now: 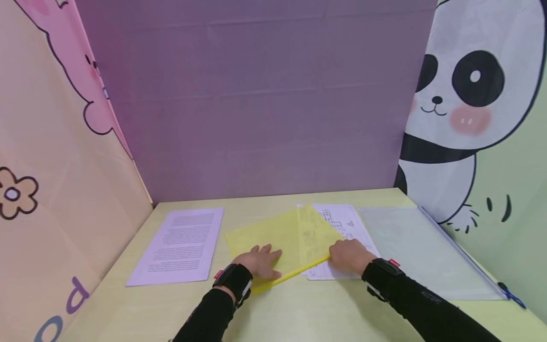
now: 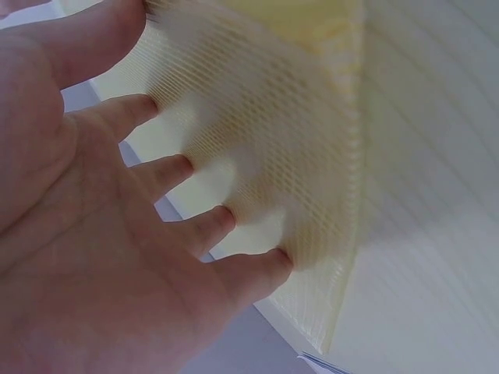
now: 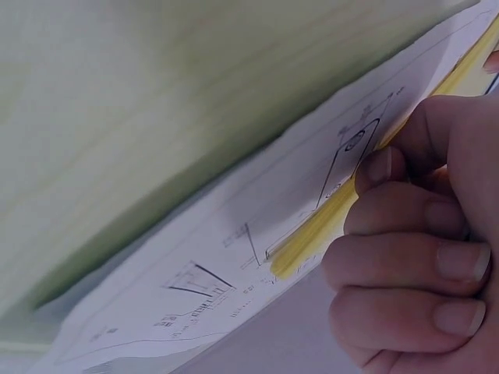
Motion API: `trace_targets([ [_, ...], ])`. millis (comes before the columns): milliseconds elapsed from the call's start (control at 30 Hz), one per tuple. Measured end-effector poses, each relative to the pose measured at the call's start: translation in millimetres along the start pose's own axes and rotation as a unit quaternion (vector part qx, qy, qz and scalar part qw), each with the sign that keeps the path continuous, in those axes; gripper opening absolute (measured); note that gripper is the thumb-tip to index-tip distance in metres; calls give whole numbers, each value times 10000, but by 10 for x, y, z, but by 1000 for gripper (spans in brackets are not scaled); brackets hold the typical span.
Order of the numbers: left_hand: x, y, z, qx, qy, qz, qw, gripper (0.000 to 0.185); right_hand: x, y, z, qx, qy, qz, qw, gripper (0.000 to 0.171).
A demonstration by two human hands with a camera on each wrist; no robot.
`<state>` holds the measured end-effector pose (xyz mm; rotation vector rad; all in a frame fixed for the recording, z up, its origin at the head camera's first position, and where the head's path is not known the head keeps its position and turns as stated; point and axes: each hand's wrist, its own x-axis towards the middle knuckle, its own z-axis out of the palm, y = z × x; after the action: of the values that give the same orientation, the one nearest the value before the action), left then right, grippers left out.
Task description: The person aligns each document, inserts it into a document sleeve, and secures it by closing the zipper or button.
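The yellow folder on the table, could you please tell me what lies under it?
Under the yellow folder lies the left part of a printed drawing sheet, showing faintly through; the rest is bare table. Anything beneath the left hand is hidden.

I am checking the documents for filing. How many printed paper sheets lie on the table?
2: a text sheet at the left, apart from the hands, and a drawing sheet partly under the yellow folder. More may be hidden inside.

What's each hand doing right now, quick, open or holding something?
Left hand: open, fingers spread flat on the yellow mesh folder.
Right hand: fingers curled, pinching the folder's edge over the printed sheet.
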<state>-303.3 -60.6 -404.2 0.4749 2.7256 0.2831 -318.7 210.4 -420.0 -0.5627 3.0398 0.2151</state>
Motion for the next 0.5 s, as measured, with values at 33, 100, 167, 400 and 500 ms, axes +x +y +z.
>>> trace_targets([
  [33, 3, -2, 1, 3, 2, 3, 10000, 66, 3, 1, 1, 10, -7, 13, 10000, 23],
  [100, 3, -2, -2, 11, 8, 12, 10000, 66, 4, 1, 1, 23, -13, 22, 10000, 23],
  [167, 1, 1, -6, 19, 14, 20, 10000, 66, 4, 7, -1, 22, 7, 0, 10000, 23],
  [400, 1, 4, -6, 20, 8, 6, 10000, 67, 6, 89, -1, -35, -139, 148, 9998, 21],
  [500, 2, 5, -5, 11, 0, -9, 10000, 67, 22, 155, 20, -33, -245, 258, 9994, 21],
])
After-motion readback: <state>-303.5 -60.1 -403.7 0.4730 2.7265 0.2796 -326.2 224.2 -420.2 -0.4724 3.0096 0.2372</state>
